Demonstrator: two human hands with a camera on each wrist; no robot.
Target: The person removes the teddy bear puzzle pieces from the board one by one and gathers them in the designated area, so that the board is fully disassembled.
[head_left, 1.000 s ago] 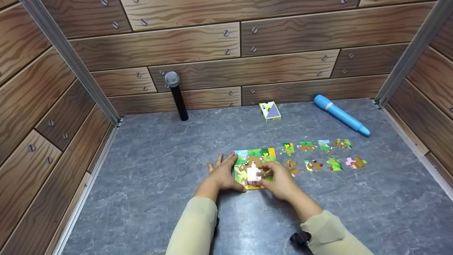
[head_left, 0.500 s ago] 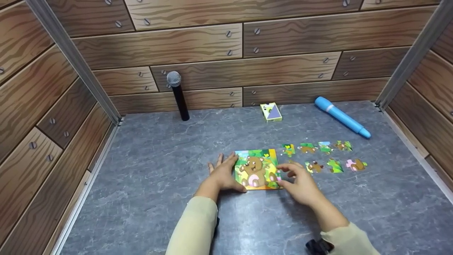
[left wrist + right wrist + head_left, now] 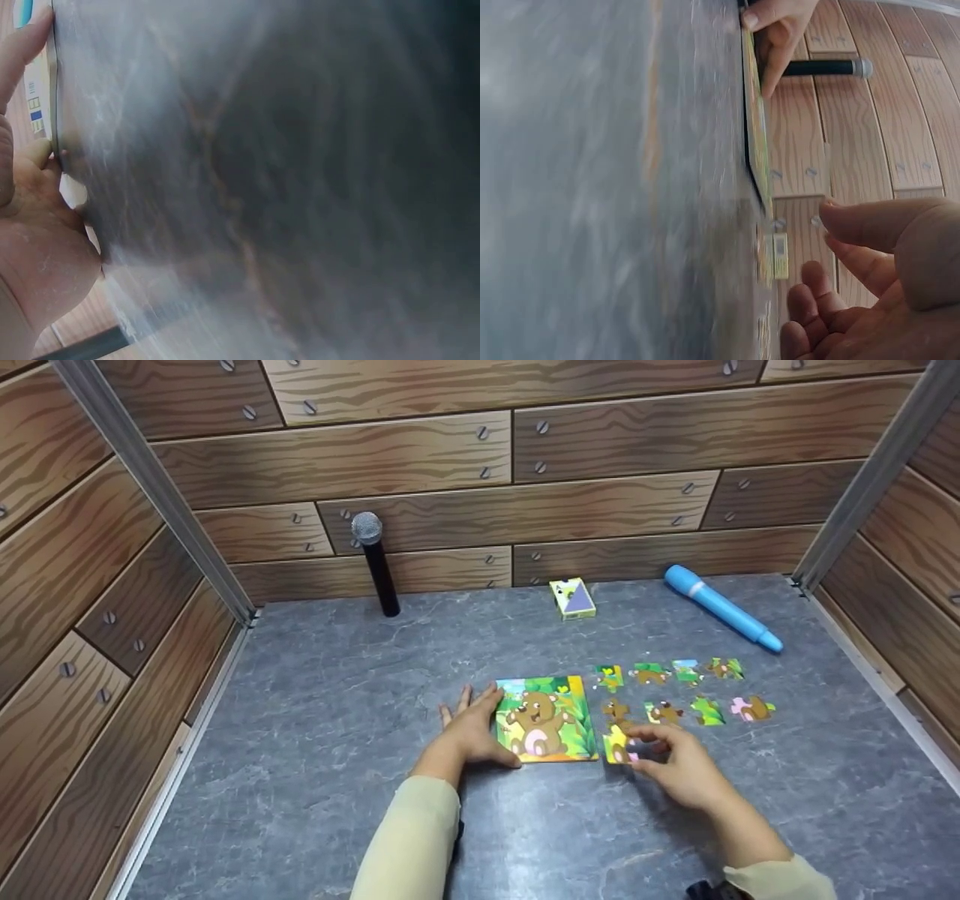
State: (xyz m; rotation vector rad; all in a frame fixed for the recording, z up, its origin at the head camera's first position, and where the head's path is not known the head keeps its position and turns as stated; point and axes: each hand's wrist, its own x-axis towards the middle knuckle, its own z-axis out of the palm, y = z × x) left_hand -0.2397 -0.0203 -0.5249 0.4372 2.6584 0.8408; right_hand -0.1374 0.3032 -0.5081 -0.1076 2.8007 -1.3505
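In the head view, a square bear picture puzzle board lies flat on the grey table. My left hand rests along its left edge, fingers spread, thumb at the lower left corner. Just right of the board, my right hand pinches a jigsaw piece by its right side, between thumb and index finger. This piece has yellow, brown and pink on it. In the right wrist view the right thumb and index finger come close together, and a thin pale edge shows faintly at the thumb tip. The left wrist view shows only part of the left hand.
Several loose jigsaw pieces lie in two rows right of the board. Behind stand a microphone and a card box; a blue pen-shaped object lies back right. Wood-patterned walls border the table.
My right hand has lifted the piece off the board, showing its pale back, then carried it right beyond the board's edge, picture side up. The left hand stays put.
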